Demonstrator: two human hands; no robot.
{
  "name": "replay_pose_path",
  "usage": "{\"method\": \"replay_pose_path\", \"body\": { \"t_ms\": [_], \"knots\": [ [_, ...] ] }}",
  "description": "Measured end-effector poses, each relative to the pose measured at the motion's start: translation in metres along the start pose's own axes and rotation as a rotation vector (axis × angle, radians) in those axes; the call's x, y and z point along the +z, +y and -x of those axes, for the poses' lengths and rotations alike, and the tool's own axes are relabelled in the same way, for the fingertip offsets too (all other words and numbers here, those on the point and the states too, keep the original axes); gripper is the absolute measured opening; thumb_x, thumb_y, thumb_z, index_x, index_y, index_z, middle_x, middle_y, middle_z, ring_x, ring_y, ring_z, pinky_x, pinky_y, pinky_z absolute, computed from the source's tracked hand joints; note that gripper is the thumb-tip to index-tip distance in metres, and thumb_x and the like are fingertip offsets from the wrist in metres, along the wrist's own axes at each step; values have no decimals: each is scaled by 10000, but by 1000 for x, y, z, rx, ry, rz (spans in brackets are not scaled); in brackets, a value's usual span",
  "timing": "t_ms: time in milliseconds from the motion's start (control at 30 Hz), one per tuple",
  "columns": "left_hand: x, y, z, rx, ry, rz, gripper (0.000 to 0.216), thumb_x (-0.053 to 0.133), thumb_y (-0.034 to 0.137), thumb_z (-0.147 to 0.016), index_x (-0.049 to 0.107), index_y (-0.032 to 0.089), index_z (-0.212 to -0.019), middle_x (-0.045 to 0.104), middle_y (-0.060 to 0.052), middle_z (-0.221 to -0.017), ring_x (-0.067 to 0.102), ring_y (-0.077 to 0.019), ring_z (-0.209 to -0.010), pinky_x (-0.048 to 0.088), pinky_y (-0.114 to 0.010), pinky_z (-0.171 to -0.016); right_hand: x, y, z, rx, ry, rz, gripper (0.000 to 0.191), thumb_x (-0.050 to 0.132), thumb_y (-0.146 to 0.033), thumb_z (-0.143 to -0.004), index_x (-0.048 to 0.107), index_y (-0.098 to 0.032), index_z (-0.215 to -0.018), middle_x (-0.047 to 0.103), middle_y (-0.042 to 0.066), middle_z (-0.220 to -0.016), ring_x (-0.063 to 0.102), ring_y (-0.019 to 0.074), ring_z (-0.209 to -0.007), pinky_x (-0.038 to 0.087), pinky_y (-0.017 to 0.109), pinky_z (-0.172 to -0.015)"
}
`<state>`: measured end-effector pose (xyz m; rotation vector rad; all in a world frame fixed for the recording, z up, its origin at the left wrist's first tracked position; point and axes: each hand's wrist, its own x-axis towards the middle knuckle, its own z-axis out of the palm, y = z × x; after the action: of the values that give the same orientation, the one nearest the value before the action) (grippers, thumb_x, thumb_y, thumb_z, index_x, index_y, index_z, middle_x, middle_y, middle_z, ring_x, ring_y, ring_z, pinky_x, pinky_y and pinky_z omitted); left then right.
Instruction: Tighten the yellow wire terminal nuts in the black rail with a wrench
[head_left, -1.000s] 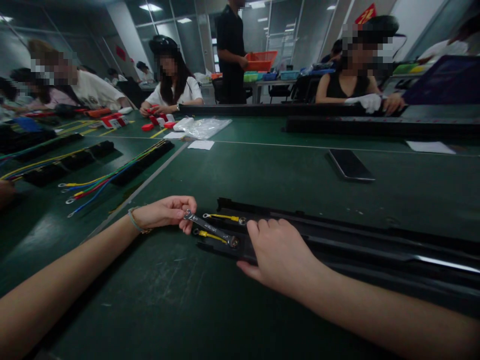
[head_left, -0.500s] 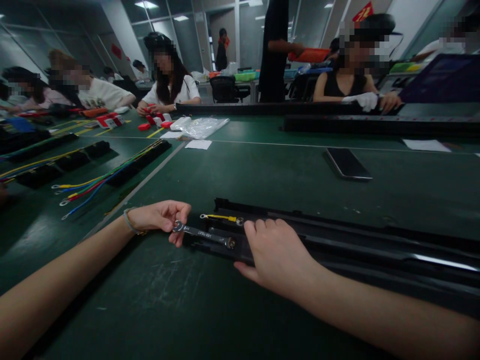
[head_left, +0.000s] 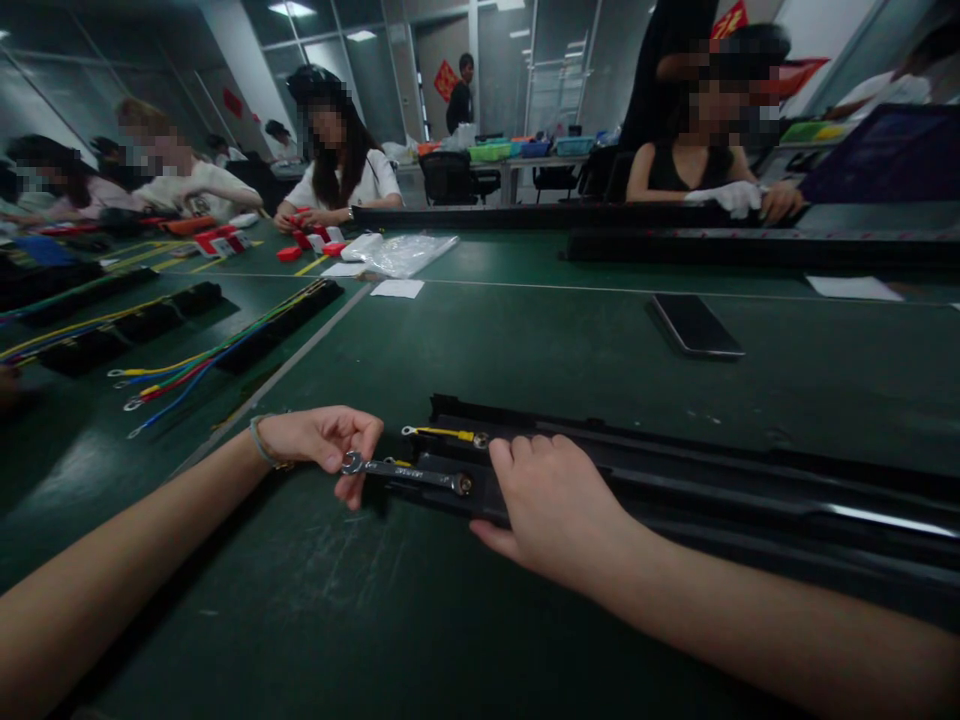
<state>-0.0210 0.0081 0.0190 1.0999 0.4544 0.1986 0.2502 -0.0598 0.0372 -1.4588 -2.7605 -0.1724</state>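
My left hand (head_left: 341,448) pinches the open end of a combination wrench (head_left: 409,472) between thumb and fingers. The wrench's ring end sits around a nut or bolt head (head_left: 466,484) near the left end of a long black channel-shaped housing (head_left: 712,482). My right hand (head_left: 559,490) is wrapped over that housing, fingers on the far edge and thumb at the near side. Just left of its fingertips, a short yellow wire (head_left: 442,434) with a ring terminal runs to a second fastener (head_left: 481,440). Another yellow wire end shows partly behind the wrench.
A phone (head_left: 697,326) lies on the green table beyond the housing. Black strips with coloured wires (head_left: 255,335) lie to the left. A plastic bag (head_left: 411,255) and red-and-white parts (head_left: 311,238) are farther back. Co-workers sit across the table beside long black profiles (head_left: 675,246).
The wrench has turned slightly about the fastener, its left-hand end swinging a little toward me. My right hand keeps its hold on the housing. A standing person behind has moved right.
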Motion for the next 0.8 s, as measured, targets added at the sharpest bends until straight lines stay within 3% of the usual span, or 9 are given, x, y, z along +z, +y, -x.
{"method": "replay_pose_path", "body": {
  "t_ms": [200, 333, 600, 800],
  "knots": [
    [-2, 1, -5, 140, 188, -21, 190, 639, 208, -731, 554, 108, -868, 641, -33, -626, 640, -192, -684, 504, -277, -634, -2, 0, 0, -3, -14, -6, 473, 443, -553, -681, 534, -130, -872, 565, 99, -727, 518, 228, -651, 373, 348, -584],
    [-4, 1, -7, 167, 245, -7, 228, 621, 199, -744, 543, 108, -938, 623, -36, -678, 625, -180, -688, 493, -279, -648, -3, 0, 1, -1, -15, -8, 472, 445, -554, -681, 532, -131, -873, 567, 101, -737, 520, 227, -668, 373, 346, -598],
    [-7, 0, -5, 169, 183, -39, 197, 625, 200, -739, 552, 121, -904, 645, -42, -669, 631, -191, -700, 492, -298, -658, 0, -1, 1, -3, 0, 0, 481, 454, -562, -668, 531, -132, -868, 566, 103, -731, 517, 236, -657, 368, 353, -586],
    [-1, 2, -2, 61, 69, -28, 210, 693, 176, -663, 554, 130, -814, 691, -60, -672, 651, -219, -713, 500, -341, -688, 0, 0, 0, -5, 7, 7, 469, 440, -556, -678, 529, -133, -863, 562, 100, -721, 517, 229, -652, 363, 348, -587]
  ]
}}
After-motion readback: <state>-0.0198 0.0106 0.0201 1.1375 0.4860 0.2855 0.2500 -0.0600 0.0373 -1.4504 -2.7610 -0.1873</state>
